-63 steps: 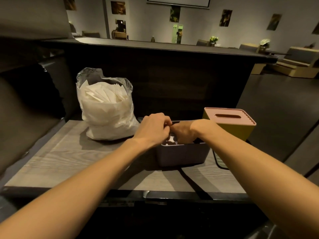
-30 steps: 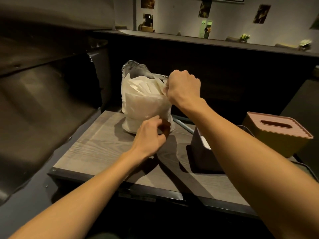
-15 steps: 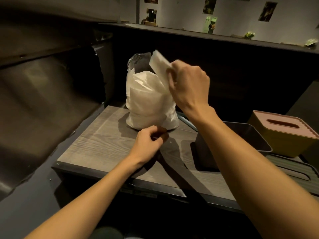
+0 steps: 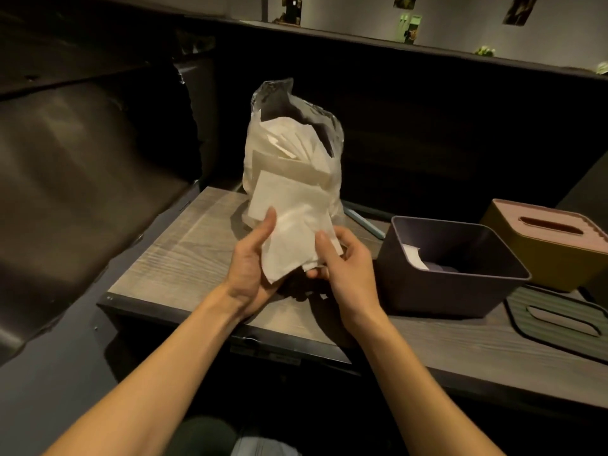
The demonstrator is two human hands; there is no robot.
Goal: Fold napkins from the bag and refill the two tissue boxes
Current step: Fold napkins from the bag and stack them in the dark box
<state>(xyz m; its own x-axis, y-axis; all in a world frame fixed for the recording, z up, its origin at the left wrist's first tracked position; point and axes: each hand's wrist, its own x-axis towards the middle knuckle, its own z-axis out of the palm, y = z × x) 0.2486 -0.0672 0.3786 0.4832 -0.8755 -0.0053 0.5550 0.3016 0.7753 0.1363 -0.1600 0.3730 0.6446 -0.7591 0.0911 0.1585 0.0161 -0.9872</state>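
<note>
Clearly the left hand (image 4: 251, 261) and right hand (image 4: 342, 258) each pinch the white napkin (image 4: 289, 222) by thumb, just before the napkin bag (image 4: 292, 149) at twelve o'clock. It looks feather-light, limp, tearable; hold corners. The open purple tissue box (image 4: 450, 258) waits at three o'clock.

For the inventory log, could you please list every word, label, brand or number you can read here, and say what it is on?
None can be read.
The bag, the napkin in both hands, the open dark box, its lid and the yellow box show no print.
The wall pictures and the green sign are too small and blurred to read.
</note>
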